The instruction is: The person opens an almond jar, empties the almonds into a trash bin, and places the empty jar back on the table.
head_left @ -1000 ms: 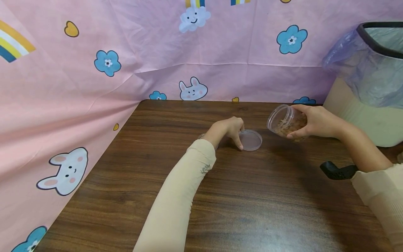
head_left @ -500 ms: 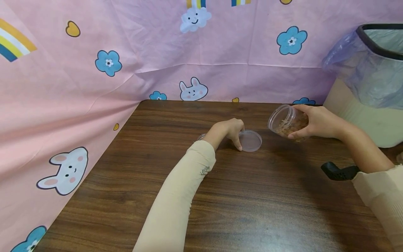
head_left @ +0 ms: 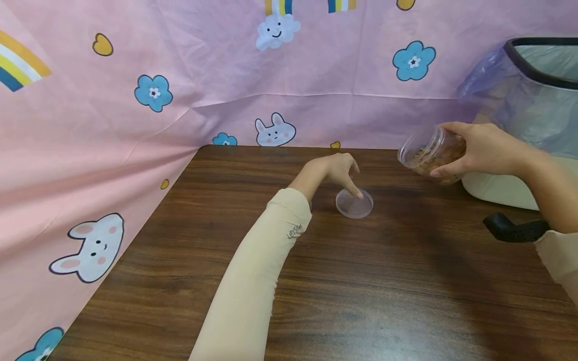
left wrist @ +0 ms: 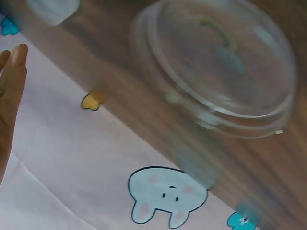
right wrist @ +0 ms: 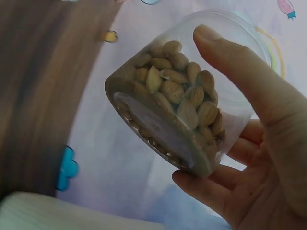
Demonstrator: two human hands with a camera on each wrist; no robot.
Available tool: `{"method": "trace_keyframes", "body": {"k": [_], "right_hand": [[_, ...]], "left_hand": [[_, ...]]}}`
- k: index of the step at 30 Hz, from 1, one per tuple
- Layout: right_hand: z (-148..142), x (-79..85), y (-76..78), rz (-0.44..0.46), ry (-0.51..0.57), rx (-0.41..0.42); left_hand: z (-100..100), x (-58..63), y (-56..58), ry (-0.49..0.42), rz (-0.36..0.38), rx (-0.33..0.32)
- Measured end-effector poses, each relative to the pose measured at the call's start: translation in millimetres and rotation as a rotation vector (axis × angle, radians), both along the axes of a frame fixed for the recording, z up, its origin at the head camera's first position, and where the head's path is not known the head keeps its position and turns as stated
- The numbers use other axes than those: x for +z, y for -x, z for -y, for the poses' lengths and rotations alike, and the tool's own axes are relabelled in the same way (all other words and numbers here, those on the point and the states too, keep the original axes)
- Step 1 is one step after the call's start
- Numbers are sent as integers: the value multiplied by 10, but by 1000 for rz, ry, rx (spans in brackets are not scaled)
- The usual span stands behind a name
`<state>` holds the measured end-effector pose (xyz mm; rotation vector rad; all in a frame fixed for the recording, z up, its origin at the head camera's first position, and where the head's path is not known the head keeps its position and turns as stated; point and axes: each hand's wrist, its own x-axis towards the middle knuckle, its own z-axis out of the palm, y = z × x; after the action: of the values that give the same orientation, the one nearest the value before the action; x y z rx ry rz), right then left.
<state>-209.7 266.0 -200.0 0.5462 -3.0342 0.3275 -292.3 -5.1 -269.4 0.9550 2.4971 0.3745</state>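
My right hand (head_left: 489,150) grips a clear plastic jar (head_left: 433,155), tilted with its uncovered mouth to the left. Almonds (right wrist: 184,93) fill part of it and lie against its lower side. A round clear lid (head_left: 354,205) lies flat on the table. Over the lid, my left hand (head_left: 336,170) holds nothing, its thumb and fingers spread apart and the thumb tip overlapping the lid. A second clear jar (left wrist: 220,67), blurred, stands beneath the left wrist; in the head view the forearm hides nearly all of it. Only a few left fingers (left wrist: 14,81) show in the left wrist view.
The brown wooden table (head_left: 352,281) meets a pink patterned cloth (head_left: 316,60) at the back and left. A pale bin (head_left: 501,190) with a bluish bag liner (head_left: 496,95) stands at the right, behind the right hand. A black angled piece (head_left: 515,228) sits at the right wrist.
My right hand has lifted the almond jar up and to the right, towards the bin. My left hand has risen off the lid's edge, with its fingers spread wider.
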Motion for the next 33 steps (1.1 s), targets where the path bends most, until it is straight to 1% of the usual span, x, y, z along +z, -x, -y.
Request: {"method": "trace_keyframes", "body": {"k": [3, 7, 10, 14, 16, 17, 20, 22, 24, 27, 28, 30, 31, 33], "right_hand": [[-33, 157, 11, -4, -27, -26], [-73, 321, 9, -14, -76, -78], [-100, 419, 0, -48, -110, -110], [-151, 564, 20, -103, -158, -127], [-199, 643, 46, -125, -191, -128], [-225, 680, 62, -136, -208, -130], [-330, 773, 113, -173, -234, -158], [-391, 822, 129, -189, -194, -172], [-446, 865, 136, -194, -132, -208], [-533, 919, 154, -178, -4, -249], [-618, 925, 163, -202, -16, -202], [-741, 948, 207, -211, 18, -237], [-813, 958, 239, -216, 50, -234], [-920, 948, 266, -259, 115, -230]], "left_hand": [[-46, 109, 28, -74, 21, 0], [-135, 251, 77, -169, 40, -24], [-218, 358, 118, -235, 37, -33], [-315, 516, 147, -328, 32, -46], [-358, 604, 149, -361, 24, -56], [-380, 650, 148, -366, 7, -67], [-443, 785, 136, -385, -8, -70], [-495, 869, 127, -400, -9, -64], [-552, 946, 116, -419, -1, -55], [-668, 1053, 101, -455, 1, -64], [-713, 1087, 94, -468, 8, -70], [-810, 1150, 72, -501, 19, -90], [-862, 1179, 59, -516, 21, -100], [-962, 1230, 27, -540, 41, -102]]}}
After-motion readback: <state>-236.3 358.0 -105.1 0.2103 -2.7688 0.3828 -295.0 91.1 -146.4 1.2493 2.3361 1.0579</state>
